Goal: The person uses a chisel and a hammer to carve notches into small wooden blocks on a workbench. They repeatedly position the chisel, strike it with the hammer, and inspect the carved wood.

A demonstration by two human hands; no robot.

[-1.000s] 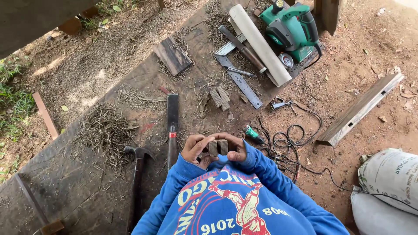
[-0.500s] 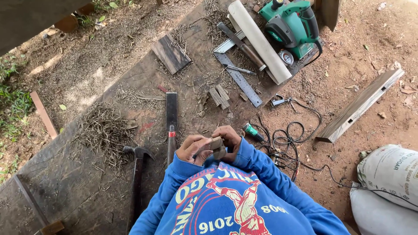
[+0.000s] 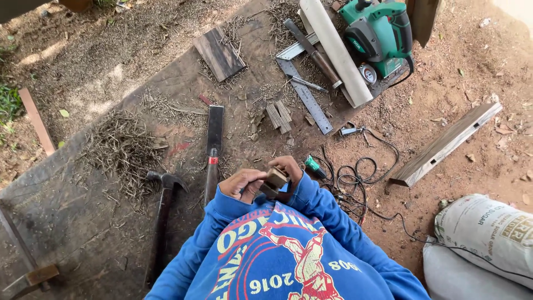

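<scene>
- Setting: outdoor bare dirt ground with a weathered dark board (image 3: 83, 211) laid across it, running from 7 o'clock up toward 1 o'clock; wood shavings (image 3: 119, 150) are heaped at 9 o'clock.
- Left hand (image 3: 240, 185): fingers curled shut around a small wooden block (image 3: 274, 180), gripping its left side.
- Right hand (image 3: 288, 168): fingers wrapped over the same block from the top and right; both hands clamp it together, close to the chest, at frame centre.
- Block is tilted, held clear of the board; whether it is one piece or two stacked, cannot tell.
- Chisel (image 3: 213, 150) with a red band lies on the board at 11 o'clock of the hands, just beside the left hand.
- Claw hammer (image 3: 162, 216) lies at 8 o'clock, near the left sleeve.
- Steel square (image 3: 308, 97) and small wood offcuts (image 3: 278, 115) sit at 12 o'clock, well apart from the hands.
- Green power planer (image 3: 377, 33) and pale pipe (image 3: 338, 53) at 1 o'clock.
- Black cord (image 3: 355, 172) coils at 3 o'clock; white sack (image 3: 488, 233) at 4 o'clock.
</scene>
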